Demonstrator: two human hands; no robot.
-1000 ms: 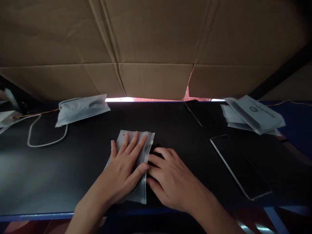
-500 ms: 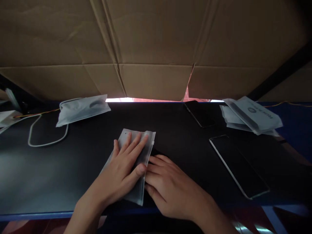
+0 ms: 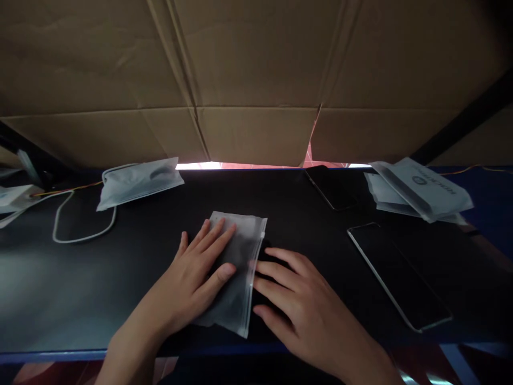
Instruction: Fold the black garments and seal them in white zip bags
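Observation:
A frosted zip bag (image 3: 240,289) lies flat on the black tabletop in front of me, its zip edge with a small white slider on the right side. My left hand (image 3: 196,272) rests flat on the bag with its fingers spread. At the zip edge is my right hand (image 3: 302,299), its fingers apart and stretched toward the bag. One or two of its fingertips show faintly through the edge; whether they are inside or under the bag I cannot tell. Nothing shows in its grasp.
Two dark phones, a large one (image 3: 401,278) and a smaller one (image 3: 331,187), lie to the right. Behind them are stacked frosted pouches (image 3: 430,187). Another pouch (image 3: 140,182) and a white cable (image 3: 84,240) lie far left. Cardboard (image 3: 256,59) closes off the back.
My right hand has drawn back to the right and its fingers have spread. The bag sits slightly farther right, while my left hand has slid a little left on it.

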